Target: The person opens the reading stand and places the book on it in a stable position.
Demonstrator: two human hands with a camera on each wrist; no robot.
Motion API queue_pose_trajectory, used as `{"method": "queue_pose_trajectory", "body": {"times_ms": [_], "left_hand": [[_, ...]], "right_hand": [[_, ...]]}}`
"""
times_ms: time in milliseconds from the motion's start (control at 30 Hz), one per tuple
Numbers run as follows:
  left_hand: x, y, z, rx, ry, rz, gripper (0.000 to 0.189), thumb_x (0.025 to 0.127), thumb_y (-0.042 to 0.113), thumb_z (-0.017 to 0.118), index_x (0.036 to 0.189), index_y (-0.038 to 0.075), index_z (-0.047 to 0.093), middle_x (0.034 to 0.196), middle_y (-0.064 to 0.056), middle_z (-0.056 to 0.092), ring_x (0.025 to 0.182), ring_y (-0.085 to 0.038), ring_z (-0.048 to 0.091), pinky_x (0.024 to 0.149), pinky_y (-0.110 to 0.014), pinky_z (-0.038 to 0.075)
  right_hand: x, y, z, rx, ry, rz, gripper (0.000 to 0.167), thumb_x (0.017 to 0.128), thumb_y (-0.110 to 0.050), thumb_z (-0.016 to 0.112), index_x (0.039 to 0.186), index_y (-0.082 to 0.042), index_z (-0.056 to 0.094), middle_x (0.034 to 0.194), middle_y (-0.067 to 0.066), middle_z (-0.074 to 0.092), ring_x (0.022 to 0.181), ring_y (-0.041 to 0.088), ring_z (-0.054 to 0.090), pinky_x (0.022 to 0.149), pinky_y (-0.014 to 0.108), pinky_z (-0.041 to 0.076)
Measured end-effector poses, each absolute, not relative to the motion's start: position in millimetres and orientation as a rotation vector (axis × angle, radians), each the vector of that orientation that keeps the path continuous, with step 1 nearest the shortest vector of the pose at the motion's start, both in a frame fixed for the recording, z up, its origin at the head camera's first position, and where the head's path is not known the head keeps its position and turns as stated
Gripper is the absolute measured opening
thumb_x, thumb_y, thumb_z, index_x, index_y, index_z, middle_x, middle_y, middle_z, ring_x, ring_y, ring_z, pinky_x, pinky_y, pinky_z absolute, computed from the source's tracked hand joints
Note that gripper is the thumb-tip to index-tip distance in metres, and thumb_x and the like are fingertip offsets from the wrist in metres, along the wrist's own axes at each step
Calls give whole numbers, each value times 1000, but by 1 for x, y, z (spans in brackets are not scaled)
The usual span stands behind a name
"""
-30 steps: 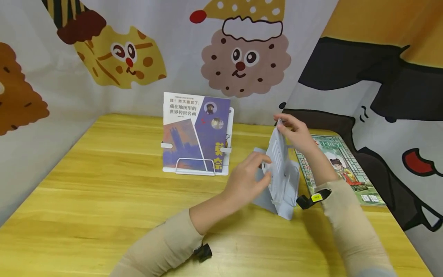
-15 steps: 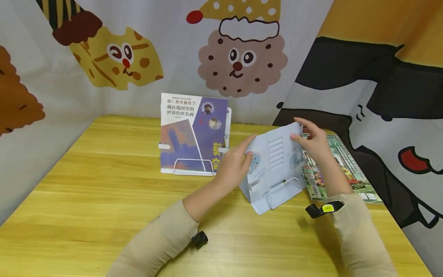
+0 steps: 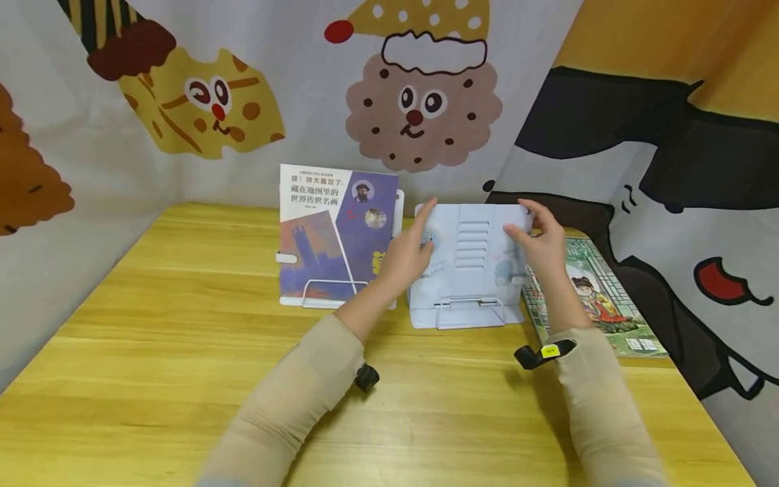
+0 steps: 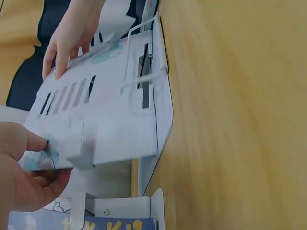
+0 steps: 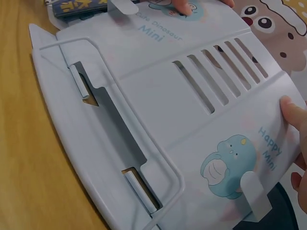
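A pale blue-white metal book stand (image 3: 450, 277) stands on the table, facing me, with slots down its middle and a wire page holder at its foot. My left hand (image 3: 406, 260) pinches its left edge, thumb in front and fingers behind, as the left wrist view shows. At the upper right corner my right hand (image 3: 544, 249) grips the panel, thumb on the front face. Blue dinosaur prints and small side clips (image 5: 256, 194) show up close in the right wrist view. No book rests on this stand.
Left of it, a second stand holds a purple-and-white book (image 3: 322, 237), close to my left hand. A green illustrated book (image 3: 615, 297) lies flat at the right, partly behind my right forearm. A cartoon-printed curtain (image 3: 292, 40) hangs behind the wooden table (image 3: 182, 352).
The stand has turned from edge-on to face me and moved back and left, level beside the purple book's stand. Both hands have stayed on it.
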State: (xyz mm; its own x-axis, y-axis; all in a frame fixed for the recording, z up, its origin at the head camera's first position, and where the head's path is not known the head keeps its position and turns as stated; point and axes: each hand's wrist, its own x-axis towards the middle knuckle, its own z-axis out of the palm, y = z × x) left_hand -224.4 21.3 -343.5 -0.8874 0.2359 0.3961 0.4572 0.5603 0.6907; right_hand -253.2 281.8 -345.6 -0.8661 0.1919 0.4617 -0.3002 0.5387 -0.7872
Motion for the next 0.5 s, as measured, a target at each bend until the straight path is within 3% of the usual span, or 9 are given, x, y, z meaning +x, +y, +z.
{"method": "queue_pose_trajectory", "body": {"times_ms": [133, 300, 500], "left_hand": [[-236, 26, -342, -509, -2552, -1269, 82, 93, 4, 59, 154, 33, 14, 67, -5, 50, 52, -19, 46, 46, -28, 42], [-245, 32, -342, -443, -2562, -1289, 82, 93, 3, 58, 154, 35, 14, 92, -10, 58, 73, -22, 51, 54, -31, 45], [-239, 34, -352, -435, -2506, -1340, 80, 92, 1, 57, 155, 29, 16, 114, -18, 54, 72, -22, 49, 54, -32, 45]], "right_hand": [[-260, 277, -347, 67, -2257, 1318, 49, 85, -21, 74, 131, -22, 59, 106, 3, 56, 89, 11, 48, 66, 22, 42], [-266, 276, -349, 25, -2245, 1347, 49, 85, -26, 72, 133, -29, 58, 106, 0, 54, 90, 11, 45, 67, 24, 39], [-258, 275, -352, 3, -2329, 1311, 55, 89, -37, 66, 141, -39, 46, 124, 8, 54, 97, 17, 46, 66, 27, 41]]}}
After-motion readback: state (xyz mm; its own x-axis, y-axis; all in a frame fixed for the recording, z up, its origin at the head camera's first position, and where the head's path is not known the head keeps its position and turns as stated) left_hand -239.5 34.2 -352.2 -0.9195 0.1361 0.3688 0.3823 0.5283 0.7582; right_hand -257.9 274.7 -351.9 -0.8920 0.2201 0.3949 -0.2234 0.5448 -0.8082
